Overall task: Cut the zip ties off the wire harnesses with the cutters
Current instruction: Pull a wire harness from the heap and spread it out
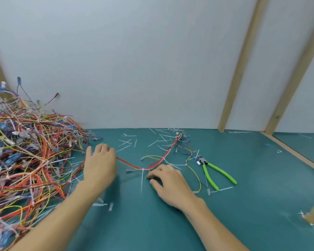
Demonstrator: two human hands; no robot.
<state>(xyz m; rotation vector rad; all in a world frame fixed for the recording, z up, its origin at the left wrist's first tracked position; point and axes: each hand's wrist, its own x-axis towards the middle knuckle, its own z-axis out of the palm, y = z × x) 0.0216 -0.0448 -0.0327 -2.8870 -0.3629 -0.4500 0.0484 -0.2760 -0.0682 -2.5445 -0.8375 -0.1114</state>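
Nearest, two hands: the right hand [169,182], fingers curled and empty, rested by the one spread harness [149,164]; the left hand [100,165] lay flat, fingers relaxed, on its red wires. One pair of green-handled cutters [216,172] lay unheld, right. Beyond, cut zip ties [127,142], too many to count. Likely risk: nicking insulation, since uncut ties hugged the wires; snagging the harness pile [25,151].

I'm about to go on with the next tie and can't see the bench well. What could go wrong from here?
1. The cutters lie on the mat right of the right hand, with thin harness wires running close by; picking them up may snag a wire.
2. The left hand sits at the edge of the wire pile; pulling the harness could drag tangled wires along.
3. Cut tie scraps look like the uncut zip tie, so one may be missed.
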